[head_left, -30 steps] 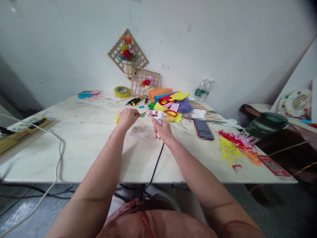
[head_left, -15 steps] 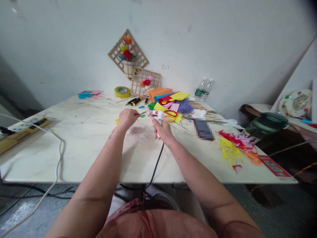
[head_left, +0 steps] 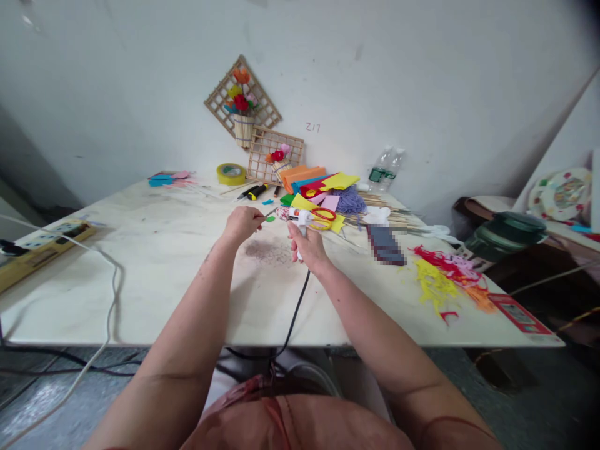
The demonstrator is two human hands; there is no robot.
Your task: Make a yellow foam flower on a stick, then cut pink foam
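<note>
My right hand (head_left: 308, 245) is wrapped round the grip of a white hot glue gun (head_left: 302, 217), whose black cord runs down over the table's front edge. The gun's front points left, towards my left hand (head_left: 244, 224). My left fingers are closed in a pinch on a thin dark stick (head_left: 269, 214), its tip close to the nozzle; whether they touch I cannot tell. A small green scrap (head_left: 270, 219) lies just behind the fingertips. Red-and-yellow-handled scissors (head_left: 323, 219) lie right behind the gun. Dark crumbs (head_left: 267, 251) are scattered on the tabletop between my hands.
Folded coloured felt (head_left: 304, 181), purple shreds (head_left: 350, 201) and thin sticks (head_left: 389, 215) are piled behind my hands. Yellow tape (head_left: 231, 174) and lattice flower panels (head_left: 275, 155) stand behind. A phone (head_left: 385, 244) and coloured strips (head_left: 435, 281) lie right, a power strip (head_left: 47, 250) left.
My left hand has shifted slightly to the right. A yellow bit that showed at its left side is now out of sight. The right hand and glue gun look almost still.
</note>
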